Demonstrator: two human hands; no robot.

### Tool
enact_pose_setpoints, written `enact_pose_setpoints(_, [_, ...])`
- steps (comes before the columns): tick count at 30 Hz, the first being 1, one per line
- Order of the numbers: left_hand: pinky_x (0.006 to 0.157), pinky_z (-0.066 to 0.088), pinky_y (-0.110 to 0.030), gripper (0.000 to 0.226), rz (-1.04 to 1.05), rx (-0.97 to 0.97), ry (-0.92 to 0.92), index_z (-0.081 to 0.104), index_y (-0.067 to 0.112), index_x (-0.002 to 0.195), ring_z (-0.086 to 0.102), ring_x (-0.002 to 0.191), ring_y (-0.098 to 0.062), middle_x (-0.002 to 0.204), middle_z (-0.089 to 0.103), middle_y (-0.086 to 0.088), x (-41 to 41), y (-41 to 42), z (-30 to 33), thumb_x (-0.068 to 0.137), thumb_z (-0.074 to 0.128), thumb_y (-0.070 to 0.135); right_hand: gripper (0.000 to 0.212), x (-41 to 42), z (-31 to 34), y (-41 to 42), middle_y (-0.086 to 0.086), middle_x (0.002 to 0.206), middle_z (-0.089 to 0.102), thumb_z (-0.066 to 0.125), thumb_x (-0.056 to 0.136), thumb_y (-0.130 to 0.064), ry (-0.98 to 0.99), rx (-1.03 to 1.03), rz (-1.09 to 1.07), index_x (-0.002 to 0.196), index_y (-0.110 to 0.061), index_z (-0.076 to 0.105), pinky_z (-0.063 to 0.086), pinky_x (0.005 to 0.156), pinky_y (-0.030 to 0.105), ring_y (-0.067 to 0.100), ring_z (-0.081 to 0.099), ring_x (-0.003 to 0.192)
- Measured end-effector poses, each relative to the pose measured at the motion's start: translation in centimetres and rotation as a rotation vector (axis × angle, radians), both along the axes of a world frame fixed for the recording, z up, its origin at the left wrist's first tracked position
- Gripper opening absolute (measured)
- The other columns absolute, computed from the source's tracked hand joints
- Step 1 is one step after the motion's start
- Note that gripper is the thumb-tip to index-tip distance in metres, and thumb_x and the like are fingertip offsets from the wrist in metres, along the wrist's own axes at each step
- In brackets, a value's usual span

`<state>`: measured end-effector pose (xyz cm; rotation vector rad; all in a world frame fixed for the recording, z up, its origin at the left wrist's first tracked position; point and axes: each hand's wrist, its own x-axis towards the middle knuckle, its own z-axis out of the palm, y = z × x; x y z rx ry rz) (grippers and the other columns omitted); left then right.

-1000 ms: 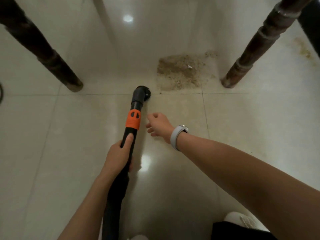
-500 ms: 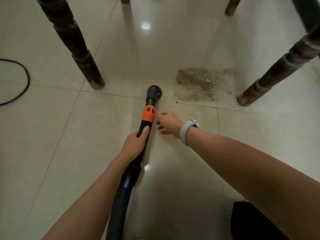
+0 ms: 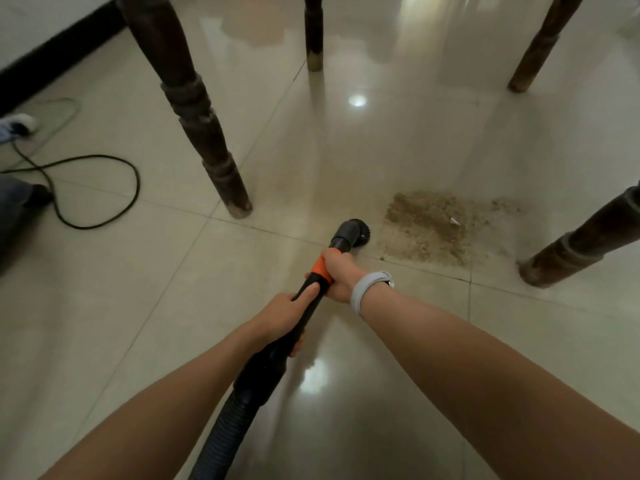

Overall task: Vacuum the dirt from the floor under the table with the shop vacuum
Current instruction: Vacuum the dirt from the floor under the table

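Glossy cream tiled floor (image 3: 131, 306) with thin dark grout lines, ceiling lights mirrored in it as bright spots. Four dark turned wooden bench legs stand on it: the near left leg (image 3: 204, 133), the near right leg (image 3: 571, 247), two slimmer far legs (image 3: 313, 32) at the top of view; the bench top itself is cut off. White wall with a black skirting board (image 3: 52, 53) at upper left. A thin black cable (image 3: 114, 164) loops over the tiles at left, near a white shoe (image 3: 17, 126) and a dark shape at the edge, both partly out of frame and hard to read. The patch of brown gritty dirt (image 3: 429, 226) lies between the two near legs, closer to the right one, with a small pale scrap in it. The black shop-vacuum wand with an orange collar (image 3: 311, 299) runs up the centre; its round black brush nozzle (image 3: 351, 233) sits just left of the dirt's edge, and whether the bristles touch the dirt cannot be told. The ribbed black hose (image 3: 221, 434) exits at the bottom. Left hand (image 3: 280, 317) wraps the black tube, thumb lying along its top. Right hand (image 3: 337, 271), pale grey watch band (image 3: 367, 292) on the wrist, has its grip closed round the orange collar. Both forearms reach forward.
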<state>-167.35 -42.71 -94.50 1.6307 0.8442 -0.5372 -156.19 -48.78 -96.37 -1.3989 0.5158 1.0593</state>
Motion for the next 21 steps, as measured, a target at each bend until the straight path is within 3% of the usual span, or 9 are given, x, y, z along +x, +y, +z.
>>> enact_pose_setpoints(5, [0.052, 0.051, -0.028, 0.053, -0.036, -0.005, 0.019, 0.050, 0.005, 0.082, 0.059, 0.049, -0.024, 0.058, 0.061, -0.013, -0.9, -0.3, 0.6, 0.091, 0.044, 0.057, 0.018, 0.1, -0.1, -0.2, 0.010, 0.079, 0.047, 0.038, 0.098, -0.017, -0.004, 0.003, -0.017, 0.081, -0.011, 0.038, 0.050, 0.087, 0.046, 0.027, 0.054, 0.077])
enact_pose_setpoints(8, [0.060, 0.055, -0.027, 0.053, -0.132, 0.014, 0.034, 0.053, 0.006, 0.084, 0.064, 0.057, -0.024, 0.065, 0.065, -0.013, -1.5, -1.2, 0.3, 0.093, 0.040, 0.057, 0.019, 0.5, -0.3, -1.2, 0.010, 0.077, 0.049, 0.041, 0.098, -0.018, 0.010, 0.003, -0.029, 0.080, -0.012, 0.038, 0.051, 0.085, 0.044, 0.024, 0.052, 0.068])
enact_pose_setpoints(14, [0.061, 0.052, -0.029, 0.046, -0.121, 0.030, -0.026, 0.050, 0.009, 0.085, 0.062, 0.054, -0.023, 0.061, 0.063, -0.010, -2.0, -2.1, -0.3, 0.096, 0.034, 0.052, 0.022, 0.3, -0.5, -2.1, 0.010, 0.076, 0.050, 0.045, 0.098, -0.024, 0.029, 0.041, -0.093, 0.080, -0.013, 0.039, 0.053, 0.083, 0.043, 0.023, 0.053, 0.063])
enact_pose_setpoints(16, [0.055, 0.051, -0.028, 0.048, -0.105, 0.066, -0.043, 0.049, 0.007, 0.083, 0.060, 0.050, -0.023, 0.058, 0.061, -0.012, -2.2, -2.2, -0.3, 0.097, 0.033, 0.050, 0.022, -0.3, -0.3, -2.2, 0.010, 0.073, 0.050, 0.047, 0.098, -0.024, 0.030, 0.056, -0.120, 0.082, -0.010, 0.040, 0.054, 0.079, 0.042, 0.023, 0.053, 0.059])
enact_pose_setpoints(19, [0.052, 0.049, -0.028, 0.049, -0.110, 0.094, -0.053, 0.049, 0.005, 0.083, 0.058, 0.046, -0.023, 0.054, 0.060, -0.011, -2.5, -2.6, -0.3, 0.097, 0.033, 0.049, 0.021, -1.5, -0.2, -2.8, 0.011, 0.073, 0.049, 0.052, 0.096, -0.024, 0.063, 0.131, -0.149, 0.102, -0.006, 0.042, 0.052, 0.061, 0.038, 0.022, 0.053, 0.055])
enact_pose_setpoints(21, [0.053, 0.049, -0.028, 0.048, -0.141, 0.121, -0.053, 0.048, 0.005, 0.083, 0.059, 0.045, -0.022, 0.051, 0.060, -0.008, -2.8, -3.0, -0.4, 0.097, 0.033, 0.049, 0.026, -2.0, -0.2, -3.5, 0.011, 0.075, 0.049, 0.055, 0.095, -0.023, 0.075, 0.159, -0.145, 0.109, -0.007, 0.041, 0.052, 0.059, 0.037, 0.023, 0.054, 0.057])
